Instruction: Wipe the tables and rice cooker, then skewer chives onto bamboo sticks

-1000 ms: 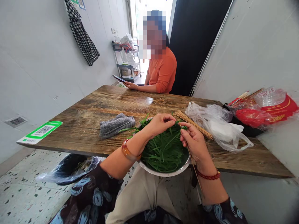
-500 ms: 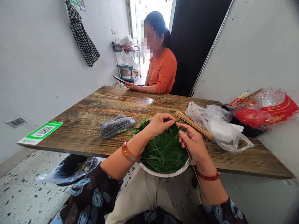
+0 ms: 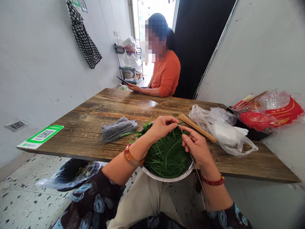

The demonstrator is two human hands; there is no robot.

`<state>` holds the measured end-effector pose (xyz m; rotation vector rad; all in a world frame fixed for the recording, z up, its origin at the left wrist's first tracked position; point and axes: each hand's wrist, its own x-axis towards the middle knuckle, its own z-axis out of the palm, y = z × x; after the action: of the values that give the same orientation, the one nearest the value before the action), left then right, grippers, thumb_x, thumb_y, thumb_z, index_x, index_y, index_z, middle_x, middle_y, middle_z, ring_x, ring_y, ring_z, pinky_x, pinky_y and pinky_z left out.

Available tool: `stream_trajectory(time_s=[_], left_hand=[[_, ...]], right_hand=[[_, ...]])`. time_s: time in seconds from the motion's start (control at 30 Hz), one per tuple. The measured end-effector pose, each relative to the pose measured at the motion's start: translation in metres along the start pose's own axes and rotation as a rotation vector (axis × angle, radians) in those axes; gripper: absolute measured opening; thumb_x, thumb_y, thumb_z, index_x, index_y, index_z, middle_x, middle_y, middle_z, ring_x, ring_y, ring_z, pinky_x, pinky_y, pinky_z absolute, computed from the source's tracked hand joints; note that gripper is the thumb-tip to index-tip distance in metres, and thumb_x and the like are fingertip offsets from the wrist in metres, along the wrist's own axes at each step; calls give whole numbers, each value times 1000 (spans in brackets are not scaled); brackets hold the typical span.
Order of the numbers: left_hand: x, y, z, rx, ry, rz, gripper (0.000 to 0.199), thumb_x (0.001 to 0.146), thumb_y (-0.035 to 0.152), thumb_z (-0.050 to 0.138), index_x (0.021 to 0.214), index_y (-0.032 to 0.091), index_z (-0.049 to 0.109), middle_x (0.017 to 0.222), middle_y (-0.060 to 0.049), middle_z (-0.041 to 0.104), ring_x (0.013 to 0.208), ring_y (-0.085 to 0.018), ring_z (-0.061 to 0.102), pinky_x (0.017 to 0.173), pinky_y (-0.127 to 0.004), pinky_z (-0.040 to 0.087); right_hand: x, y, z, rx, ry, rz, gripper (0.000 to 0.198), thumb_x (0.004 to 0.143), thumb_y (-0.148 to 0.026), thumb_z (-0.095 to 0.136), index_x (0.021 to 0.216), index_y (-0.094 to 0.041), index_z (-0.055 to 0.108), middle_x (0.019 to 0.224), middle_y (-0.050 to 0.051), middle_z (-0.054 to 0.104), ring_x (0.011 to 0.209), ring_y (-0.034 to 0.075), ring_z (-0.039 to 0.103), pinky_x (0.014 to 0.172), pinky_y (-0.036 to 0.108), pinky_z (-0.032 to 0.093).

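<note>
My right hand (image 3: 194,143) is closed around a thin bamboo skewer (image 3: 198,171), whose lower end slants down past my wrist. At the skewer's upper end, the thumb and forefinger of my left hand (image 3: 166,125) are pinched together. What sits between those fingertips is too small to make out, though a pale spot shows there. Beneath both hands a metal bowl (image 3: 162,178) holds a heap of long green leaves, like garlic chives (image 3: 164,159). Some leaves hang over its left rim. A bundle of bamboo skewers (image 3: 197,128) lies on the table just beyond my right hand.
The wooden table (image 3: 95,111) carries a folded grey cloth (image 3: 119,128), a clear plastic bag (image 3: 221,130) and a black box (image 3: 256,135) with red packets. A person in orange (image 3: 168,73) sits across, holding a phone. A lined bin (image 3: 73,175) stands on the floor at left.
Both hands stay almost in place at the skewer's tip, with only a slight shift of the fingers. The seated person's head and phone have tilted a little.
</note>
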<state>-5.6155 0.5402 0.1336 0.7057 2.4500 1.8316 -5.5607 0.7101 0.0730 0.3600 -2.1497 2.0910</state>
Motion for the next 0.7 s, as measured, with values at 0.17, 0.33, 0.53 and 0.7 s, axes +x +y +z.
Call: stream_trajectory(time_s=[0.17,0.33,0.53,0.7], left_hand=[[1,-1,1,88,10,98,13,78,18,61,83,12,71,63,3,60,56,-7,47,56,-20,37],[1,-1,2,228,24,175,16,78,12,59,86,13,72,72,1,65,61,-8,50,60,-20,40],[0,-3,3,335,38,278,19,78,10,59,91,15,73,77,0,66,66,-9,52,63,-21,40],[2,-5,5,305,25,272,19,78,11,59,92,14,71,72,1,62,62,-8,50,60,-20,40]], right_hand=[[0,0,0,9,7,1,41,89,-39,60,126,-21,61,60,-7,57,43,6,48,43,19,37],[0,-1,2,50,35,10,48,89,-39,61,133,-21,55,61,-7,57,42,7,48,42,20,38],[-2,-9,4,111,65,15,71,88,-34,64,152,-28,33,60,-7,58,43,8,47,41,21,39],[-2,-8,2,123,69,-21,59,89,-32,63,144,-32,43,61,-7,57,43,7,46,42,20,39]])
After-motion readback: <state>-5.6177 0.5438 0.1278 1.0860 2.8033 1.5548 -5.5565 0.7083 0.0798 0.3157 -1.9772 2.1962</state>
